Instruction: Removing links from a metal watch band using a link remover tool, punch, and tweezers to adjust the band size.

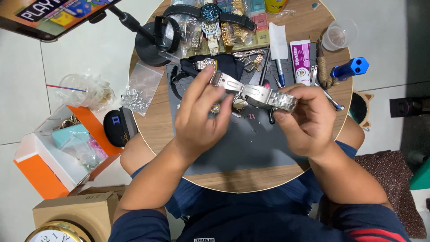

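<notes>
We hold a silver metal link watch bracelet (253, 92) above the grey work mat (251, 143): our left hand (201, 118) pinches its far-left end, our right hand (304, 118) grips its right end.

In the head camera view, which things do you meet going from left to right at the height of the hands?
Orange and white box → black case → left hand → silver metal watch bracelet → right hand → brown patterned cushion.
</notes>
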